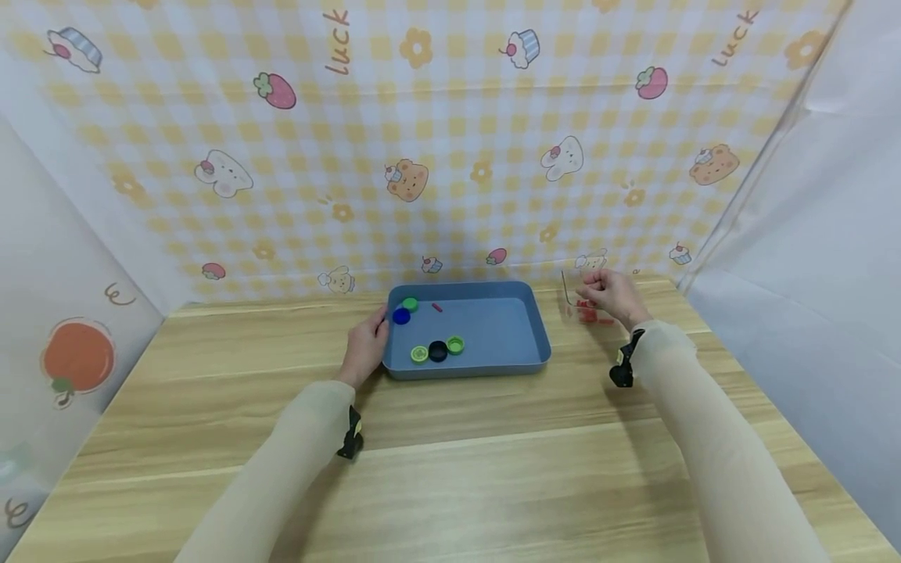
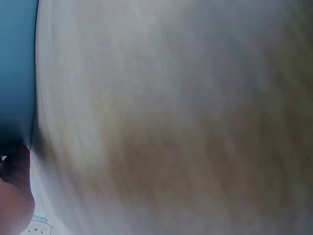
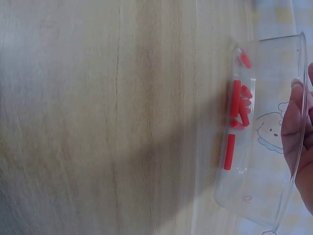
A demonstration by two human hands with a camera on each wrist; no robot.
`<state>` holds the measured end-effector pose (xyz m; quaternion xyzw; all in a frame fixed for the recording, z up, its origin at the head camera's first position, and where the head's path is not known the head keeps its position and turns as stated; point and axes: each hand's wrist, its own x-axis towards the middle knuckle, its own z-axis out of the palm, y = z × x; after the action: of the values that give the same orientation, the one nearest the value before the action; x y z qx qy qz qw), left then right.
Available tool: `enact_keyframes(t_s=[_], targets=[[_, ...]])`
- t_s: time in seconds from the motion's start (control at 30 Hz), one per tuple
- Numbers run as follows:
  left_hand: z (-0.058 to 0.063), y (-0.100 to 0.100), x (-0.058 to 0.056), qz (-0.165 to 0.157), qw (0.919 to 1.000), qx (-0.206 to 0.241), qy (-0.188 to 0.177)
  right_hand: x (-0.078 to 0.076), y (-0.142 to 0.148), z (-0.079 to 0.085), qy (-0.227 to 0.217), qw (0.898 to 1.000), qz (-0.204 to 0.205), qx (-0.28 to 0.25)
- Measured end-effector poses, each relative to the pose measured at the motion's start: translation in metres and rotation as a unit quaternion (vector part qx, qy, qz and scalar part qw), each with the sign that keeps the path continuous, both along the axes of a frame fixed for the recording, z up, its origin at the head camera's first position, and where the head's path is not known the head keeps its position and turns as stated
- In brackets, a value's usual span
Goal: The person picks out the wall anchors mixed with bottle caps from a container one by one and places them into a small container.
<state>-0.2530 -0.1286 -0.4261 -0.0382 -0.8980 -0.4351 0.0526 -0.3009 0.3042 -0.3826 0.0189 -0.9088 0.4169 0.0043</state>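
Observation:
The left hand (image 1: 364,344) grips the left side of a blue-grey tray (image 1: 479,371). In the left wrist view, a finger (image 2: 17,169) lies against the tray's outer wall (image 2: 17,73). Inside the tray are a green cap (image 1: 411,303), a blue cap (image 1: 401,316), two lime-green caps, a black cap (image 1: 438,351) and a short red stick (image 1: 437,307). The right hand (image 1: 614,295) is at a clear plastic box (image 3: 254,210), fingers bent at its opening. Several red sticks (image 3: 235,98) lie low in the box. Whether the fingertips hold one is hidden.
The tray and box stand near the back of a wood-grain table (image 1: 450,485). Behind them hangs a yellow checked cloth (image 1: 450,117) with printed animals and fruit. White sheets (image 1: 809,234) stand on both sides.

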Motion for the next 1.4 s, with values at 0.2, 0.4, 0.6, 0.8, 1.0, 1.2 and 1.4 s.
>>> enact_keyframes(t_s=[0.2,0.4,0.6,0.8,1.0,1.2,1.4], targets=[[-0.001,-0.002,0.0,0.006,1.0,0.0,0.004,-0.001,-0.008,0.004,0.001,1.0,-0.002,0.0],[-0.002,-0.005,-0.001,0.008,0.9999,-0.002,0.008,-0.011,-0.025,0.009,0.019,0.999,-0.001,-0.042],[-0.003,-0.008,-0.001,0.006,1.0,0.001,0.007,-0.02,-0.057,0.017,0.031,0.995,0.018,-0.095],[-0.001,-0.008,-0.002,0.006,0.9999,0.009,-0.004,-0.028,-0.097,0.026,0.027,0.985,0.062,-0.159],[0.001,-0.005,-0.002,0.009,0.9999,0.006,0.002,-0.034,-0.131,0.027,0.021,0.979,0.103,-0.174],[0.0,-0.001,-0.002,0.005,0.9999,0.003,0.015,-0.04,-0.155,0.019,-0.003,0.976,0.145,-0.161],[-0.001,-0.001,-0.001,0.004,0.9999,0.006,0.012,-0.043,-0.172,0.01,-0.02,0.975,0.182,-0.125]])
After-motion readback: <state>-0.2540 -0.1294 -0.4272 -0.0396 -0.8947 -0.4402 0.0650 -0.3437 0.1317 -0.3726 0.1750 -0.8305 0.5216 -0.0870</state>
